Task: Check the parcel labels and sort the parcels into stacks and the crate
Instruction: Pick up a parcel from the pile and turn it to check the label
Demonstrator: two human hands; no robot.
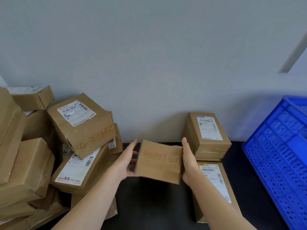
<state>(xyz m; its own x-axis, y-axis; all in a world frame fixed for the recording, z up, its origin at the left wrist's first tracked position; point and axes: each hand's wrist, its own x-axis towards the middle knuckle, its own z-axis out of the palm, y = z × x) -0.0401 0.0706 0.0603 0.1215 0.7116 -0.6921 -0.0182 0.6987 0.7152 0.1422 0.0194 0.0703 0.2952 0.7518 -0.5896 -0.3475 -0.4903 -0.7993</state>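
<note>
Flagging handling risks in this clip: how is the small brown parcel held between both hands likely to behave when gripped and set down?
Probably stiff: the brown parcel keeps flat faces and straight edges where the left hand and right hand grip its sides. Likely light: a side grip alone holds it up. Its boxy shape should sit without rolling.

Not much of the person in shot: left forearm (93,195) and right forearm (214,201) uncovered all the way, left hand (127,161) and right hand (188,163) bare too.
</note>
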